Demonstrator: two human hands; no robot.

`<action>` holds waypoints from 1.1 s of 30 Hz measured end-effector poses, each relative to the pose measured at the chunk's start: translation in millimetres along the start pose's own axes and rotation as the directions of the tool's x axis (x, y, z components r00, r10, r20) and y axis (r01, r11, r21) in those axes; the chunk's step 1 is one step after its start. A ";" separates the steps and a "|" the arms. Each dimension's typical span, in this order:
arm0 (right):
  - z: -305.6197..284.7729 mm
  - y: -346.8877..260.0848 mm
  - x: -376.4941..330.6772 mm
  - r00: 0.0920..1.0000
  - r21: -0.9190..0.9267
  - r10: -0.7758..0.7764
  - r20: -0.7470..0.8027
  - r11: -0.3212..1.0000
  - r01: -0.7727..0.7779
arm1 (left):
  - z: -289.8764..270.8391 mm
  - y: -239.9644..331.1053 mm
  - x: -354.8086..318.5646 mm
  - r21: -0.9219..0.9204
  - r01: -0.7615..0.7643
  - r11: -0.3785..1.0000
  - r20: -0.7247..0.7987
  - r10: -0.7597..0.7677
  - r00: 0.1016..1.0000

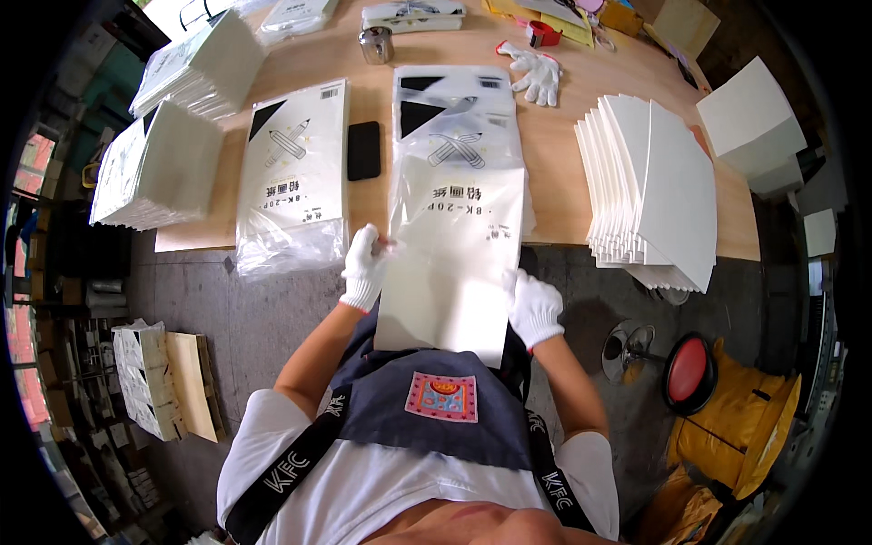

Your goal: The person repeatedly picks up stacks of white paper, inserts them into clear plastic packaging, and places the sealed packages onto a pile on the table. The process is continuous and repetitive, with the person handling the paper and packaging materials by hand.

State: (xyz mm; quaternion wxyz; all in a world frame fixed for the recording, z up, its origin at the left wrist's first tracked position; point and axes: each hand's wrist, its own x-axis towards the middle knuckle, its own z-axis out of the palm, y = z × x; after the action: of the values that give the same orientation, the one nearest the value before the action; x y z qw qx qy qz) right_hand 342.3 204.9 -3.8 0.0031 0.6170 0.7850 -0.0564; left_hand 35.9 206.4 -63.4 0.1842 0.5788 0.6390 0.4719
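Note:
A stack of white paper sheets (442, 304) lies in front of me, its far part inside a clear printed plastic bag (459, 136) and its near end sticking out past the table edge against my apron. My left hand (364, 271), in a white knit glove, is closed at the left edge of the bag's mouth. On the other side, my gloved right hand (533, 307) curls its fingers round the right edge of the paper; its fingertips are partly hidden. Left of this sits a filled bag of paper (295, 159), with a black phone (363, 151) between the two.
Piles of bagged paper (159, 168) stand at the table's left. Fanned white sheets (654, 191) overhang the right front edge. A metal canister (375, 45), a spare white glove (536, 74) and a red tape roll (543, 34) lie farther back. A round red-topped stool (690, 372) stands right.

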 end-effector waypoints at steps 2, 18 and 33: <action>-0.2 -5.3 -32.2 0.998 -0.003 -0.048 0.036 0.999 0.048 | -18.9 -9.6 -37.4 0.024 0.053 0.998 0.068 -0.054 0.996; 6.1 -15.3 -106.8 0.824 0.048 -0.561 0.076 0.828 0.559 | -77.2 38.7 -115.7 -0.193 -0.017 0.981 0.667 0.143 0.731; 78.7 33.3 8.4 0.822 0.857 0.256 0.508 -0.052 -0.513 | -20.1 14.2 -3.7 -0.216 0.161 0.963 -0.041 -0.174 0.984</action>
State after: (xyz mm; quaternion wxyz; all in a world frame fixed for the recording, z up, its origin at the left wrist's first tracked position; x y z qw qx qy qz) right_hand 367.4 213.6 -85.4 -0.3187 0.6386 0.3229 -0.6216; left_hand 29.2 193.5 -43.2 0.2651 0.4857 0.6367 0.5370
